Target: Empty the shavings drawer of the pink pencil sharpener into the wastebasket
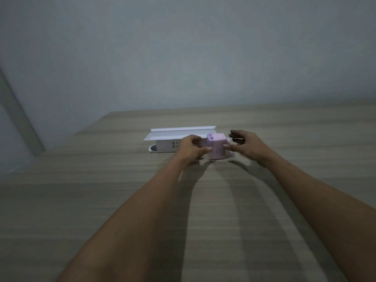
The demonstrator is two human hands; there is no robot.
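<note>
The pink pencil sharpener [217, 147] stands upright on the wooden table [101, 200], a small blocky box with two knobs on top. My left hand [190, 150] is against its left side, thumb and fingers pinching there. My right hand [247, 146] is at its right side, thumb touching the pink body and fingers spread behind it. The shavings drawer cannot be told apart from the body. No wastebasket is in view.
A white desk organiser [168, 140] with a flat tray top and a face printed on its front sits just behind and left of the sharpener. A grey wall rises beyond the table's far edge. The table's left edge runs diagonally.
</note>
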